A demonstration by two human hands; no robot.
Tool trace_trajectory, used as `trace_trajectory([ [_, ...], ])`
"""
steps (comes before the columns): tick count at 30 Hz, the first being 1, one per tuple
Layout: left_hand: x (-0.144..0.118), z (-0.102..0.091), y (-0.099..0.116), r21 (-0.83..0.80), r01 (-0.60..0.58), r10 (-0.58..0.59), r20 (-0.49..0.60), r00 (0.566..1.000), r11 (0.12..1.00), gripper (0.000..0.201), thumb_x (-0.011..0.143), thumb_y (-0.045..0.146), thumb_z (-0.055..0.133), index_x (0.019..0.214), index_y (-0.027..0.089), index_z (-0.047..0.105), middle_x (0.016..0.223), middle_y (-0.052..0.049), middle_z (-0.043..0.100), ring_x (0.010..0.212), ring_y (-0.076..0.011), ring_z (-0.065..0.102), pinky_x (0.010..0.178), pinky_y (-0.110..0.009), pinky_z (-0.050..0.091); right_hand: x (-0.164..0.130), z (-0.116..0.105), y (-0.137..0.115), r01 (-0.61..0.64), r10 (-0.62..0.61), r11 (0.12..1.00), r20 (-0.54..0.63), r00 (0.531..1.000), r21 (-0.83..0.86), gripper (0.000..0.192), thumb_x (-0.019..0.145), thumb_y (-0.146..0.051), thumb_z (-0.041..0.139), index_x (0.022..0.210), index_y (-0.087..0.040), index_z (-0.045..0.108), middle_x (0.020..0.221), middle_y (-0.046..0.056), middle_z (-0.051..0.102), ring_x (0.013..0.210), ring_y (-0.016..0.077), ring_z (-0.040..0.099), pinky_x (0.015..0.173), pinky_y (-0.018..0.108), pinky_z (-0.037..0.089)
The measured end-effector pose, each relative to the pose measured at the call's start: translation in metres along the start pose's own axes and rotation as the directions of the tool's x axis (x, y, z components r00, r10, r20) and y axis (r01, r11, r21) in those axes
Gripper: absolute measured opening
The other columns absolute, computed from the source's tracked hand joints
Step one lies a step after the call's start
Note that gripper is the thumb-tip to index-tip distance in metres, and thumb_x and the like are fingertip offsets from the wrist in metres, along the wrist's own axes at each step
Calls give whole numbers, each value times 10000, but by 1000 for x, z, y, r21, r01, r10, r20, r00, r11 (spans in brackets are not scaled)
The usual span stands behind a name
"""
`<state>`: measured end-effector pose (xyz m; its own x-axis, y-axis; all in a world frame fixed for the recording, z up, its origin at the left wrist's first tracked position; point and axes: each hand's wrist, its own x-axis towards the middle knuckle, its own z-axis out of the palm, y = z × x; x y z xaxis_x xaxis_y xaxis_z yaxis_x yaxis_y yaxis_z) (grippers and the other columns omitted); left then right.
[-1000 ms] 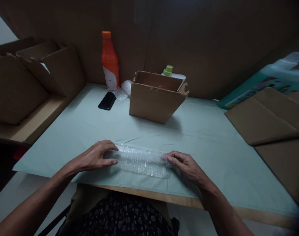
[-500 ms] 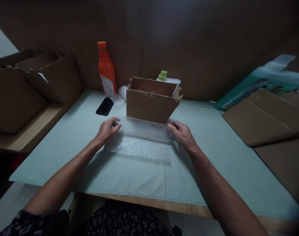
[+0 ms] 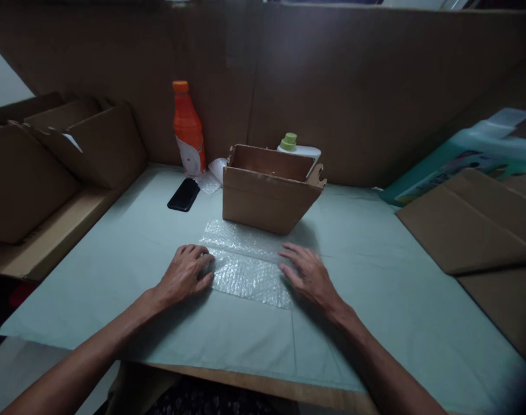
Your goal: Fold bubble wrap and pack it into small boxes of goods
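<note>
A clear sheet of bubble wrap (image 3: 250, 276) lies spread on the pale green cloth, a crease running across it. My left hand (image 3: 188, 270) rests at its left edge, fingers apart and slightly bent. At the right edge is my right hand (image 3: 305, 273), its fingers spread over or just touching the plastic; contact is hard to tell. Neither hand grips anything. Directly behind the sheet stands an open-topped cardboard box (image 3: 267, 196) with slanted sides, and its inside bottom is hidden.
Behind are an orange bottle (image 3: 189, 132), a black phone (image 3: 184, 195) and a white bottle with a green cap (image 3: 289, 142). Cardboard boxes (image 3: 102, 144) stand at left. On the right, a teal jug (image 3: 457, 155) leans behind cardboard flaps (image 3: 470, 219). The cloth-covered table (image 3: 228, 340) ends near me.
The raised far part of the bubble wrap now lies flat on the table. Both hands have let go of it and come down nearer to me, their fingers opened.
</note>
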<state>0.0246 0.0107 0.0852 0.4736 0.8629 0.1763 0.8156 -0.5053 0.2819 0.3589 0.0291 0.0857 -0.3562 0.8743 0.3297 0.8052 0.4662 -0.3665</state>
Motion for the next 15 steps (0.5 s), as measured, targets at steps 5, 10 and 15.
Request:
trace_trajectory([
  [5, 48, -14, -11, -337, 109, -175, -171, 970, 935, 507, 824, 333, 616, 1309, 189, 591, 1273, -129, 623, 1183, -323, 564, 1023, -516, 441, 37, -13, 31, -280, 340, 918, -195, 920, 283, 525, 846, -481, 618, 1271, -173, 616, 1271, 176, 661, 1128, 354, 633, 922, 523, 511],
  [10, 128, -8, -17, -552, 139, -290, -195, 937, 822, 828, 757, 238, 606, 1528, 146, 319, 1421, -156, 552, 1246, -320, 560, 995, -470, 503, 76, 4, 46, -296, 374, 848, -100, 922, 441, 669, 760, -516, 654, 1309, -150, 547, 1204, 176, 692, 1040, 322, 673, 845, 459, 555],
  [15, 113, 0, -14, -613, 131, -293, -171, 941, 779, 803, 775, 217, 587, 1528, 148, 318, 1340, -135, 626, 1135, -295, 637, 937, -446, 553, 85, 13, 43, -285, 349, 840, -57, 935, 462, 521, 780, -450, 601, 1208, -153, 605, 1074, 151, 736, 935, 303, 702, 762, 432, 574],
])
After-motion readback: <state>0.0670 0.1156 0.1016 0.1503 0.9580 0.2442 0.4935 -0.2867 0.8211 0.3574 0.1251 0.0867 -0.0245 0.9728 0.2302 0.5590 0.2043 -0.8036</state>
